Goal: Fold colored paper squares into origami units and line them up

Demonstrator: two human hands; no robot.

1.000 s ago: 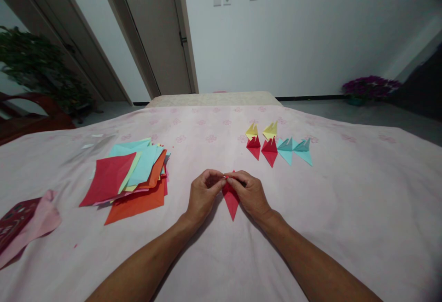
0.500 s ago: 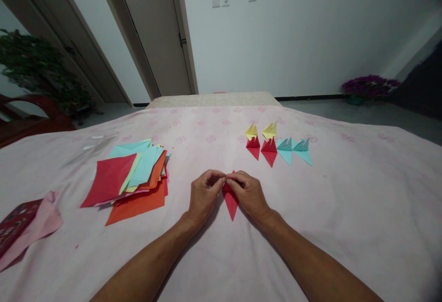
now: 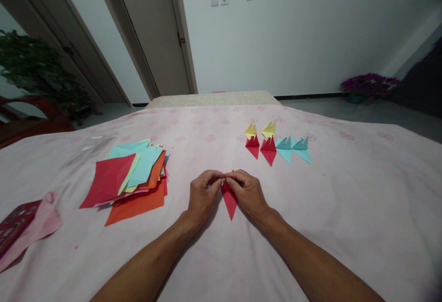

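A folded red paper piece (image 3: 230, 202) points its long tip toward me at the middle of the table. My left hand (image 3: 205, 195) pinches its upper part from the left, thumb and forefinger together. From the right, my right hand (image 3: 249, 194) pinches the same part, its fingertips touching those of my left hand. The fingers cover most of the paper's upper end. Beyond my right hand lie folded paper birds: yellow ones (image 3: 269, 130), red ones (image 3: 268, 150) and light blue ones (image 3: 302, 149).
Left of my hands lies a loose stack of coloured paper sheets (image 3: 112, 177). A dark red box (image 3: 17, 226) and a pink cloth (image 3: 43, 221) are at the far left. A pink flowered cloth (image 3: 345, 210) covers the table.
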